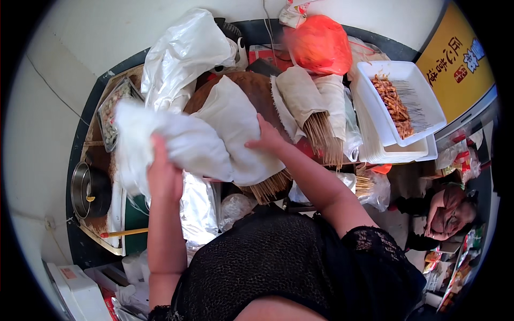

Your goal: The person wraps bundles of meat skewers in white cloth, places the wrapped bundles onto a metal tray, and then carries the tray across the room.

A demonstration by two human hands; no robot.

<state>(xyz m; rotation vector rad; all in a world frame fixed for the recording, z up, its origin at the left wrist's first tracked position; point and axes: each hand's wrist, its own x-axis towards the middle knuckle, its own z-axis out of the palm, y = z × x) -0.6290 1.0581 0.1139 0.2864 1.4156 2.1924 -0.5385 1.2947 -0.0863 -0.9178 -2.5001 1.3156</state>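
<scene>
My left hand [162, 172] grips a white cloth [188, 140], whose far left end is blurred. Thin wooden skewers [267, 186] stick out from under a second part of white cloth [237, 108], on a round wooden board [257, 84]. On that part rests my right hand [267, 136], fingers spread; whether both parts are one cloth I cannot tell. Right of it lies a bundle of skewers [321, 132] wrapped in beige cloth [301, 92].
A white plastic tray [427, 80] of skewered, sauced food stands on stacked trays at the right. Behind are a red plastic bag [321, 44] and a white plastic bag [184, 48]. A metal pan [82, 190] is at the left. Another person [449, 216] sits at the right.
</scene>
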